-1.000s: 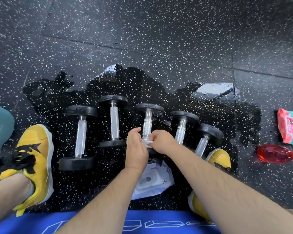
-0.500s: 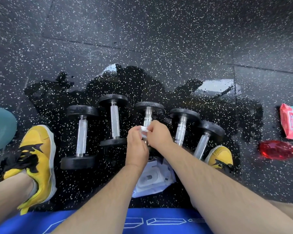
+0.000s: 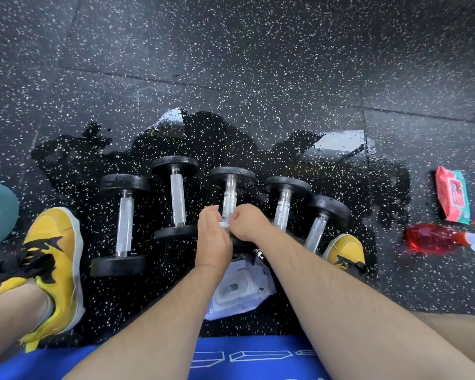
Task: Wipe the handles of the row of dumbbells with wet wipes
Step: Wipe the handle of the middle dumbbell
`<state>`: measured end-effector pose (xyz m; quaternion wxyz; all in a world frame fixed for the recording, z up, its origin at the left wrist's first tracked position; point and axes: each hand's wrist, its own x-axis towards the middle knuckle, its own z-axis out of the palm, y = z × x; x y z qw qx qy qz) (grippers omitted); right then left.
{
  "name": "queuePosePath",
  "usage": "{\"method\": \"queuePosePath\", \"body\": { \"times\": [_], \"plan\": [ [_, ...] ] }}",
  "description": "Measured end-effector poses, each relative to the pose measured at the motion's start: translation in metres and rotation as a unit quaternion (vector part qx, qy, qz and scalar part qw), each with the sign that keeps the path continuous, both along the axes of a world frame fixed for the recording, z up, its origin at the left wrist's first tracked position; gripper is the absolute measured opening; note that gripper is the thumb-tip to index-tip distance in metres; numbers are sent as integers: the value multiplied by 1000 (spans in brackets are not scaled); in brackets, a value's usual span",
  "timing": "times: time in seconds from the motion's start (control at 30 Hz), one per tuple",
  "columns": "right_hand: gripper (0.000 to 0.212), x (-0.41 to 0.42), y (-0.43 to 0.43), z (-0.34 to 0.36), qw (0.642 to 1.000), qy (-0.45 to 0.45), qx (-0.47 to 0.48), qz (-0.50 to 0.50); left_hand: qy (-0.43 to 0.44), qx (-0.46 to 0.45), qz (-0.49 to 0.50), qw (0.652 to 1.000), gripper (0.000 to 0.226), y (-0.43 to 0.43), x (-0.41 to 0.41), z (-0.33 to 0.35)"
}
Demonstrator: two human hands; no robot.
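At middle dumbbell (image 3: 232, 175) of 5, left hand (image 3: 214, 237) and right hand (image 3: 248, 223) both pinch wet wipe (image 3: 225, 225) on its handle (image 3: 229, 197); wipe back nearer than 0.5 s ago: scrub stroke, handle likely unfinished

Floor (image 3: 258, 64) beyond the dumbbell row (image 3: 174, 164) is wide open. Gaps between handles (image 3: 124, 226) tight, tightest at the two rightmost. Near side blocked: yellow shoes (image 3: 55, 259) at both row ends, white wipes pack (image 3: 239, 290) centre. Red bottle (image 3: 433, 238), pink pack (image 3: 453, 197) well off right.
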<state>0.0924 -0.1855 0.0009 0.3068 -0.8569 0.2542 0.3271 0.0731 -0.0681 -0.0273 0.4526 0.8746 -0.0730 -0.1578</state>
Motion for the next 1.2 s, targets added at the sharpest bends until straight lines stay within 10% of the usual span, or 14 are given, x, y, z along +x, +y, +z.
{"method": "queuePosePath", "body": {
  "times": [0.5, 0.9, 1.2],
  "plan": [
    [8, -33, -21, -2, 924, -141, 74, -347, 192, 154, -48, 968, 26, -20, 64, 23],
    [16, -2, -27, -47, 899, -114, 131, -402, 399, 4, -43, 916, 25, -34, 95, 1],
    [9, 5, -27, -44, 885, -131, 165, -415, 355, 7, 18, 935, 20, -38, 85, -4]
  ]
}}
